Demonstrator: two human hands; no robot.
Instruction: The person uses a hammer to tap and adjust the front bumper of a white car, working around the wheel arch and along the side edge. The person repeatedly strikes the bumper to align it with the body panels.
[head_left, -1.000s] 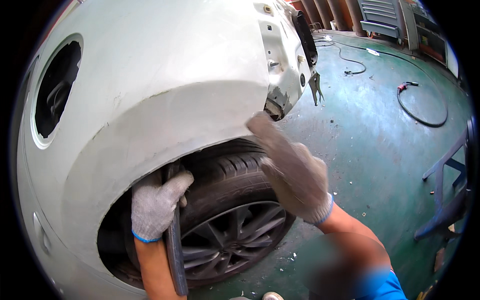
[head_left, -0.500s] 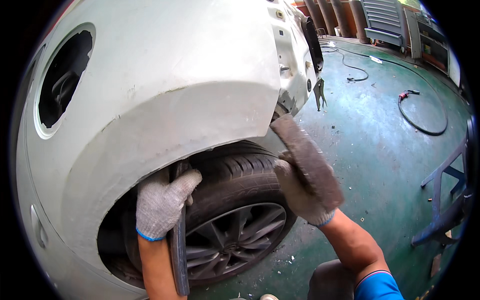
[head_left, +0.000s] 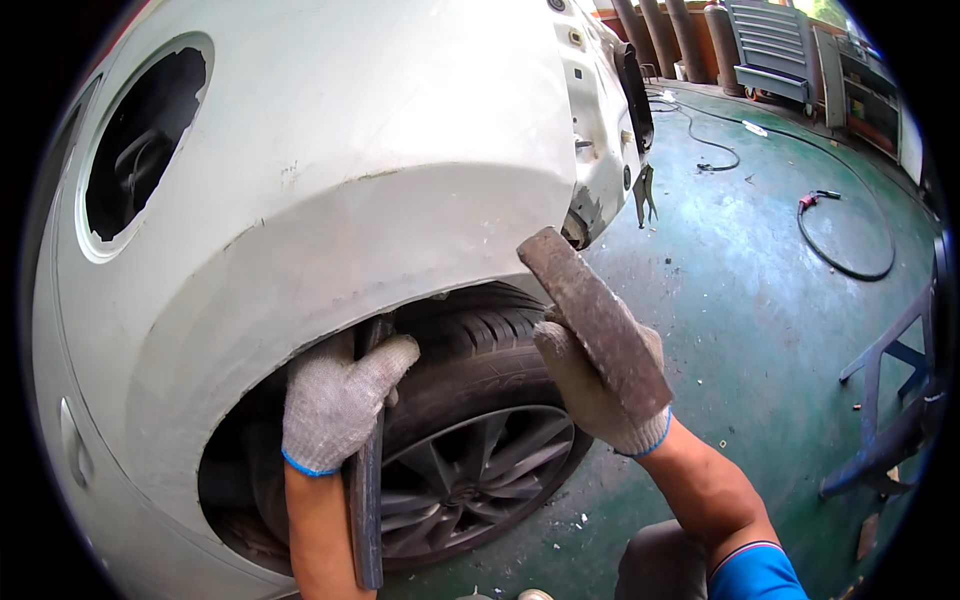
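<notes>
My left hand (head_left: 338, 408), in a grey knit glove with a blue cuff, is closed round a dark metal bar (head_left: 368, 510). The bar stands nearly upright before the wheel, its upper end reaching under the wheel-arch lip; some of the fingers are hidden. My gloved right hand (head_left: 590, 385) grips a flat, brown, worn metal slab (head_left: 600, 325), tilted with its top toward the car. The slab is apart from the pale rear fender (head_left: 400, 220). Below the arch sits the tyre (head_left: 480, 370) with a grey spoked wheel (head_left: 470, 480).
A ragged round opening (head_left: 145, 145) shows at the fender's upper left. Locking pliers (head_left: 645, 195) hang from the bare rear body edge. On the green floor lies a black hose (head_left: 840, 262). A blue metal stand (head_left: 880, 400) is at the right, and a tool cabinet (head_left: 772, 50) stands far behind.
My right hand and the slab have moved a little left, nearer the wheel arch. The car and my left hand with the bar sit slightly farther right in the picture.
</notes>
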